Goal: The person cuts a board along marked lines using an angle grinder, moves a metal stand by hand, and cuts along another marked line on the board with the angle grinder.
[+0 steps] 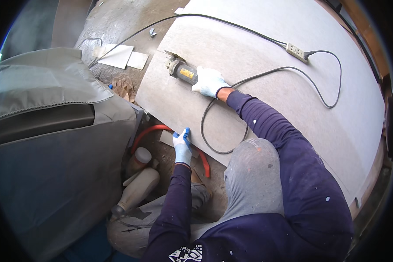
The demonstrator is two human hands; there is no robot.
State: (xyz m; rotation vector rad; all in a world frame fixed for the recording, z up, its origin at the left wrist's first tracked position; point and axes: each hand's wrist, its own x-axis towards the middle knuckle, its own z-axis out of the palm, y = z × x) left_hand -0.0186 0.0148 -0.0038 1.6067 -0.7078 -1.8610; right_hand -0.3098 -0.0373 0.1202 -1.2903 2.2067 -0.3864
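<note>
My right hand (210, 81), in a white and pale blue glove, is closed round the rear body of an angle grinder (185, 73). The grinder lies over a large pale flat board (266, 56), its disc (174, 56) on the far side near the board's left edge. A black cord runs from it in a loop. At the board's near left edge is my left hand (182, 146), in a glove with blue fingertips. Its fingers are bent at the edge and seem to grip it; the part under the board is hidden.
A white power strip (296, 52) lies on the board with cords plugged in. A grey covered object (52, 174) stands at left. Below the edge are a red hose (155, 128), a bottle (139, 187) and a white-lidded container (143, 156). Pale offcuts (118, 55) lie on the floor.
</note>
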